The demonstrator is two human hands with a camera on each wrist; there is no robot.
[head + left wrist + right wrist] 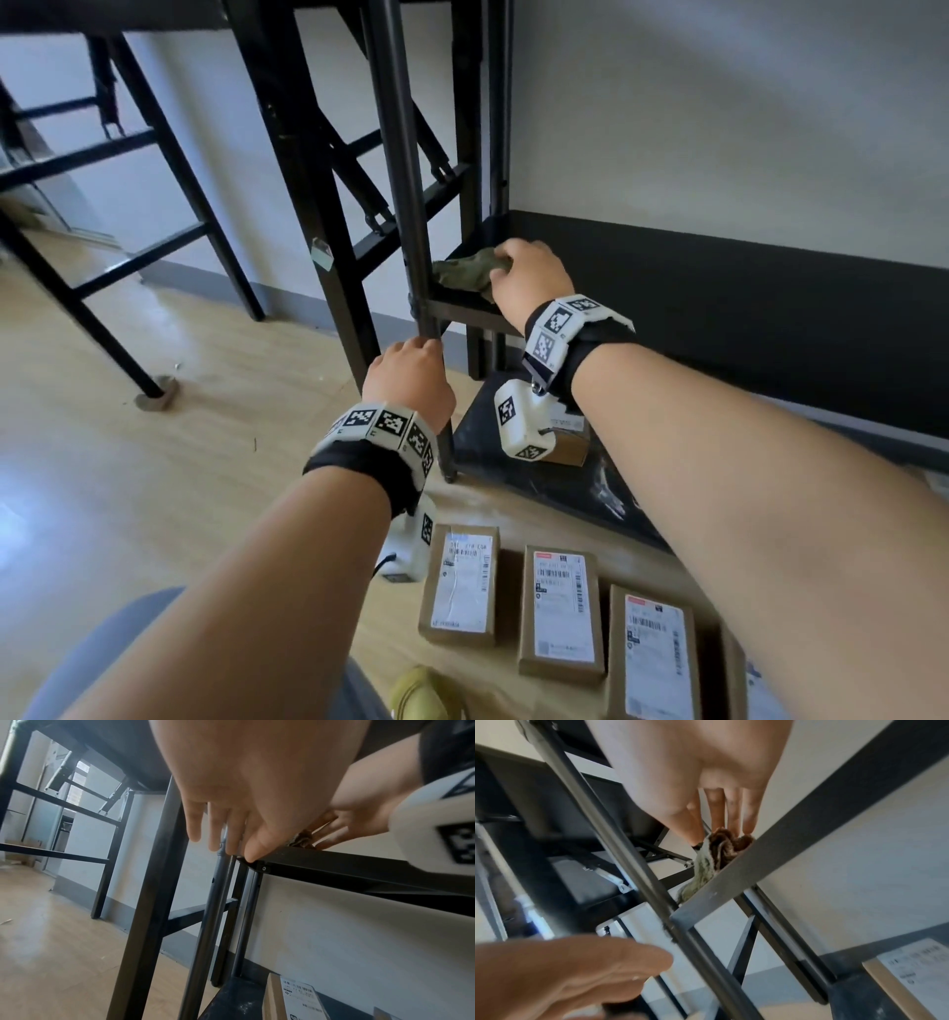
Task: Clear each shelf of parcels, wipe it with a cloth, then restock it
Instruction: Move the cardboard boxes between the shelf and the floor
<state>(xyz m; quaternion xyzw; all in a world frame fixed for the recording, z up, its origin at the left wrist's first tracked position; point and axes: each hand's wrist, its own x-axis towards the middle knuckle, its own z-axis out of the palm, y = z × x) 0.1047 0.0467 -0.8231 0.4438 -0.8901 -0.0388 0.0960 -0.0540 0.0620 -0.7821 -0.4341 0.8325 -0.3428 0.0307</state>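
Head view: right hand [531,272] lies on a crumpled green cloth [464,272] at the left end of the middle shelf [472,308], fingers curled over the bundle and gripping it, which judging by the task is the wiping step on a shelf already cleared. Left hand [408,383] is below the shelf's front left corner at the shelf post [405,205], seemingly wrapped around it, probably to steady the rack against the push of the wipe. Three parcels [560,611] lie in a row on the floor [154,411] well below and in front of the shelf, labels up, likely parked for restocking. One parcel [570,437] sits on the bottom shelf [539,473], directly under the shelf being wiped, so that level looks not yet cleared. Left wrist view: left hand [231,805] has fingers fairly straight, tips at the shelf's corner [259,866]; grip on the post cannot be confirmed here. Right wrist view: fingers [734,811] press the cloth [713,860] down against the shelf's front edge [770,866]; the shelf itself holds nothing else visible.
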